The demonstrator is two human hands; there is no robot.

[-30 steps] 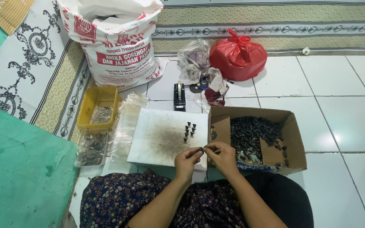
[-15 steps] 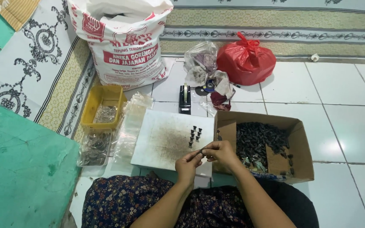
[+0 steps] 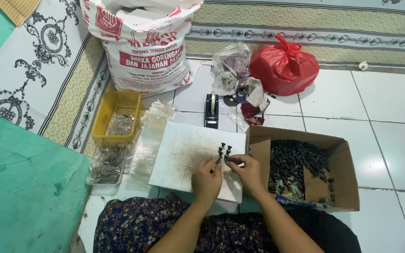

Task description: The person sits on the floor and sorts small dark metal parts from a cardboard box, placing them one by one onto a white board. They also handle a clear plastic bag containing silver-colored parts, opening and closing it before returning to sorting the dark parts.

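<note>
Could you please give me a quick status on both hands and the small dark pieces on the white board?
Left hand and right hand together over white board, pinching small dark pieces. Cardboard box of dark parts right beside. Nothing in the way.

Head camera, looking steeply down, near, floor (image 3: 390, 112) ahead.

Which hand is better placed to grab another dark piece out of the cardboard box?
Probably the right hand. It lies just beside the cardboard box of dark pieces on that side, while the left hand sits over the white board and would have to cross over it.
</note>
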